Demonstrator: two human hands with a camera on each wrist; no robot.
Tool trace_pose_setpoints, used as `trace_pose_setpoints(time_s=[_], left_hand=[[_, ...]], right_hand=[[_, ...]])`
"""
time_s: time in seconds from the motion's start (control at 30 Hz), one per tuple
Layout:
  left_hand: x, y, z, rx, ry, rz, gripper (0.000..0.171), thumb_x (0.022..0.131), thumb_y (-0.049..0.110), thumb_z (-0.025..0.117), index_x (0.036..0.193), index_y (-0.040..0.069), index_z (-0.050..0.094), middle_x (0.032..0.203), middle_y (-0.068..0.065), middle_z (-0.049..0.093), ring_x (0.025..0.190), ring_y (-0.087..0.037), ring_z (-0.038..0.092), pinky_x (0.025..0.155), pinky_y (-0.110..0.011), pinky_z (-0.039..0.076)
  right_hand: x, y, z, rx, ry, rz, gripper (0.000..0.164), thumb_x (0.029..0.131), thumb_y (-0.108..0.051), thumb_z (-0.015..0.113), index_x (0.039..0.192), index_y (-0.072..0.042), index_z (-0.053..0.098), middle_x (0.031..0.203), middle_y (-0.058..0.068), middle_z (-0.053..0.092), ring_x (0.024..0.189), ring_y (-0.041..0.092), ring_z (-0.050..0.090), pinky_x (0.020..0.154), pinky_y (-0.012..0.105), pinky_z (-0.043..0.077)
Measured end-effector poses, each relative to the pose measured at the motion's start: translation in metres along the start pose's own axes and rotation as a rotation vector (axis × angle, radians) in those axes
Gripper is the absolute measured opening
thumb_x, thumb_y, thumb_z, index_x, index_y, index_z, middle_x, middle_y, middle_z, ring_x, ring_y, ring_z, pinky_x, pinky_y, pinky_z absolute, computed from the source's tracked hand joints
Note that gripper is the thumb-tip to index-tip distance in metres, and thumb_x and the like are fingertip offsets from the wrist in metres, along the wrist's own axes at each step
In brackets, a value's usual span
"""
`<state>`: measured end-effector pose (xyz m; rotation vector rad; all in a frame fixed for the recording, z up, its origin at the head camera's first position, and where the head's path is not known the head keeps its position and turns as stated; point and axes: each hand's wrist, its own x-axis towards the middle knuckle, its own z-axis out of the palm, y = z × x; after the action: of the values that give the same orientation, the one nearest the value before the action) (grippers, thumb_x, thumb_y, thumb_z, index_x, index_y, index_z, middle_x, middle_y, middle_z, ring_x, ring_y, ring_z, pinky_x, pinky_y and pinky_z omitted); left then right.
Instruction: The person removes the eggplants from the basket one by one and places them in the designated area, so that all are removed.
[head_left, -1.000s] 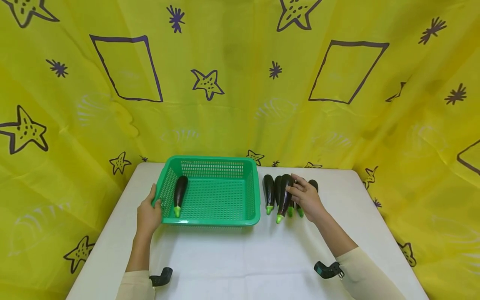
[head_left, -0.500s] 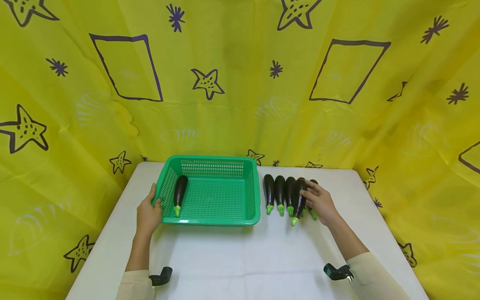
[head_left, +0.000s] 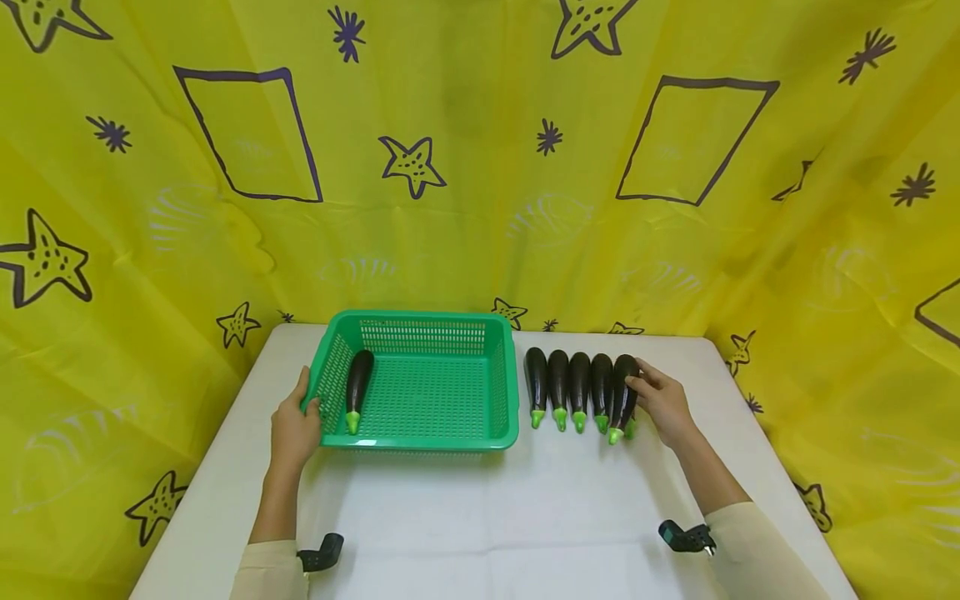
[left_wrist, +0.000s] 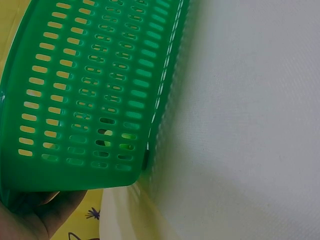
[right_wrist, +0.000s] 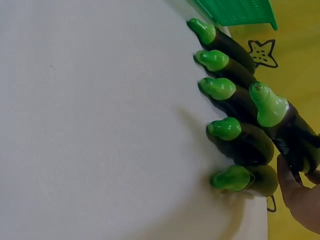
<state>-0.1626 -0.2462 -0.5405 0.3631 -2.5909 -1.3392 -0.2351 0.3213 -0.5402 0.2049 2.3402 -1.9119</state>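
Note:
My left hand (head_left: 295,425) grips the left rim of a green perforated plastic basket (head_left: 498,445). One dark eggplant (head_left: 359,382) with a green stem end lies inside, along the basket's left side. Between thumb and fingers, my right hand (head_left: 663,407) holds another eggplant (head_left: 623,392), stem end toward me. In the right wrist view, the held eggplant (right_wrist: 295,137) hangs above a row of several eggplants (right_wrist: 245,140) on the table. The held one partly hides the rightmost eggplant in the head view. In the left wrist view, the basket wall (left_wrist: 70,170) covers most of the left hand.
A white-covered table (head_left: 480,508) carries everything. Behind it and at both sides hangs a yellow curtain (head_left: 480,233) with drawn stars and rectangles. The eggplant row (head_left: 557,383) lies just right of the basket. Dark wrist devices (head_left: 686,537) sit by both sleeves.
My right hand has moved right with the held eggplant, passing over the row and uncovering the eggplants left of it. The left hand and basket look unchanged.

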Motion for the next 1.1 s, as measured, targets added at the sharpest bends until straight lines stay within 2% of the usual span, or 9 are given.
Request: trace_pose_setpoints(time_s=[0.1, 0.27, 0.37, 0.47, 0.6, 0.73, 0.87, 0.97, 1.1], left_hand=[[0.000, 0.000, 0.000, 0.006, -0.002, -0.003, 0.059, 0.108, 0.000, 0.044, 0.164, 0.000, 0.025, 0.161, -0.031, 0.032, 0.146, -0.053, 0.033, 0.117, -0.065, 0.031], [0.001, 0.000, 0.001, -0.001, -0.009, -0.003, 0.059, 0.108, 0.000, 0.043, 0.164, 0.000, 0.024, 0.161, -0.031, 0.031, 0.147, -0.053, 0.032, 0.117, -0.065, 0.030], [0.002, 0.000, 0.001, -0.007, -0.016, -0.009, 0.060, 0.109, 0.000, 0.043, 0.165, 0.002, 0.023, 0.162, -0.029, 0.030, 0.149, -0.051, 0.031, 0.118, -0.064, 0.029], [0.002, 0.000, 0.001, -0.010, -0.019, -0.015, 0.060, 0.109, 0.000, 0.043, 0.165, 0.003, 0.022, 0.163, -0.029, 0.030, 0.149, -0.051, 0.030, 0.118, -0.064, 0.028], [0.001, 0.000, 0.001, -0.012, -0.018, -0.008, 0.060, 0.109, 0.000, 0.043, 0.165, 0.002, 0.022, 0.162, -0.029, 0.030, 0.148, -0.052, 0.031, 0.118, -0.064, 0.029], [0.000, 0.000, 0.001, -0.012, -0.017, -0.003, 0.060, 0.109, 0.000, 0.043, 0.165, 0.001, 0.021, 0.163, -0.029, 0.030, 0.148, -0.051, 0.031, 0.118, -0.064, 0.030], [0.000, 0.000, 0.001, -0.008, -0.006, 0.000, 0.059, 0.109, 0.001, 0.043, 0.165, 0.002, 0.023, 0.162, -0.029, 0.031, 0.148, -0.051, 0.032, 0.117, -0.064, 0.032], [0.001, 0.000, 0.001, -0.001, 0.002, -0.002, 0.059, 0.109, 0.001, 0.044, 0.165, 0.001, 0.024, 0.161, -0.030, 0.032, 0.146, -0.052, 0.034, 0.115, -0.065, 0.034], [0.002, 0.000, 0.001, -0.003, 0.005, -0.003, 0.060, 0.108, 0.000, 0.045, 0.165, 0.002, 0.025, 0.160, -0.030, 0.033, 0.146, -0.053, 0.034, 0.116, -0.065, 0.032]], right_hand=[[0.003, 0.002, -0.006, -0.004, 0.016, -0.022, 0.063, 0.110, -0.012, 0.052, 0.165, -0.001, 0.024, 0.163, 0.035, 0.029, 0.096, -0.013, 0.056, 0.090, 0.011, 0.050], [0.006, 0.005, -0.016, -0.031, 0.028, -0.027, 0.062, 0.110, -0.011, 0.050, 0.164, 0.003, 0.022, 0.164, 0.035, 0.024, 0.097, -0.012, 0.054, 0.089, 0.010, 0.049], [0.008, 0.005, -0.022, -0.055, 0.028, -0.012, 0.062, 0.111, -0.012, 0.048, 0.164, 0.003, 0.020, 0.166, 0.033, 0.020, 0.120, 0.005, 0.057, 0.089, 0.008, 0.048], [0.010, 0.004, -0.027, -0.076, 0.022, 0.009, 0.062, 0.111, -0.012, 0.046, 0.164, 0.003, 0.017, 0.168, 0.030, 0.017, 0.145, 0.030, 0.041, 0.088, 0.007, 0.047], [0.014, 0.009, -0.034, -0.105, 0.020, 0.017, 0.062, 0.112, -0.014, 0.045, 0.164, 0.004, 0.016, 0.167, 0.033, 0.017, 0.149, 0.044, 0.030, 0.092, 0.009, 0.048], [0.020, 0.015, -0.041, -0.134, 0.027, 0.019, 0.062, 0.112, -0.016, 0.046, 0.163, 0.006, 0.017, 0.165, 0.035, 0.020, 0.146, 0.040, 0.037, 0.091, 0.009, 0.048], [0.025, 0.020, -0.046, -0.120, 0.051, 0.025, 0.060, 0.111, -0.015, 0.048, 0.160, 0.012, 0.023, 0.162, 0.038, 0.025, 0.116, 0.007, 0.060, 0.086, 0.007, 0.048], [0.028, 0.025, -0.046, -0.135, 0.083, 0.032, 0.057, 0.110, -0.013, 0.050, 0.156, 0.015, 0.031, 0.158, 0.040, 0.033, 0.092, -0.010, 0.053, 0.082, 0.007, 0.048], [0.029, 0.031, -0.044, -0.233, 0.129, 0.042, 0.055, 0.109, -0.014, 0.052, 0.153, 0.016, 0.038, 0.153, 0.039, 0.041, 0.103, 0.005, 0.058, 0.080, 0.007, 0.047]])
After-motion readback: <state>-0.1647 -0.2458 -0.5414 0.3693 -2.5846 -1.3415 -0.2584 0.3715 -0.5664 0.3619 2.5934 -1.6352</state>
